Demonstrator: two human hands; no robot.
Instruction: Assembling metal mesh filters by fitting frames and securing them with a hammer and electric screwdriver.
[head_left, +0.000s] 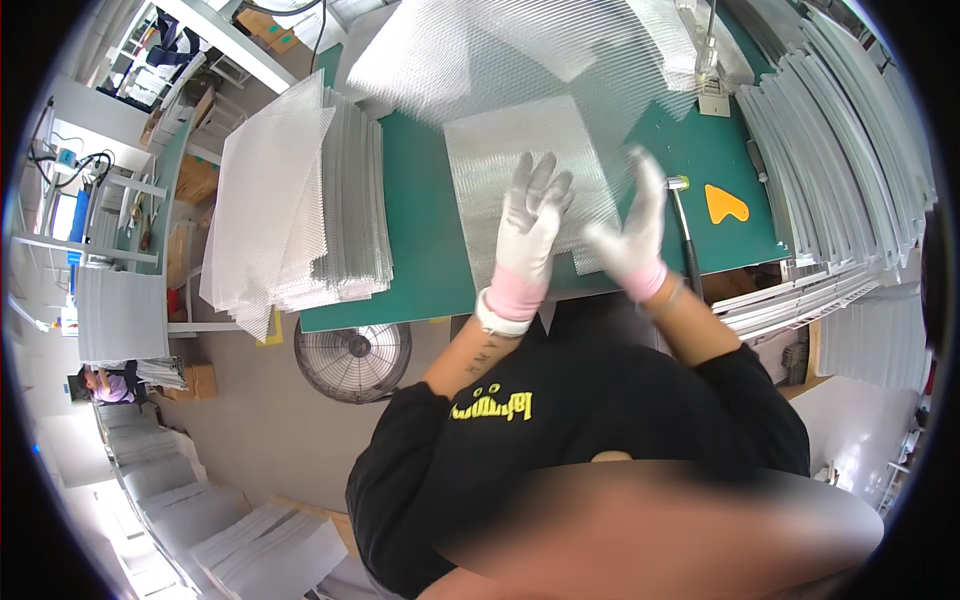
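Both my hands wear white gloves with pink cuffs. My left hand [533, 218] is over a silver mesh sheet [490, 145] at the table's near side, its fingers apart and holding nothing. Just to the right, my right hand [636, 222] is raised beside the sheet's right edge, thumb spread from the fingers, with nothing in it. Whether either hand touches the sheet I cannot tell. Close by on the right lies a hammer [685, 225] with a black handle and a pale yellow-green head. A yellow-orange, curved flat tool [725, 204] lies farther right.
The table [420, 215] has a green top. A tall stack of mesh sheets [275, 200] stands at its left; larger translucent mesh [560, 50] spreads across the far side. Many upright panels [840, 150] line the right. A floor fan [352, 358] sits below the table's left front edge.
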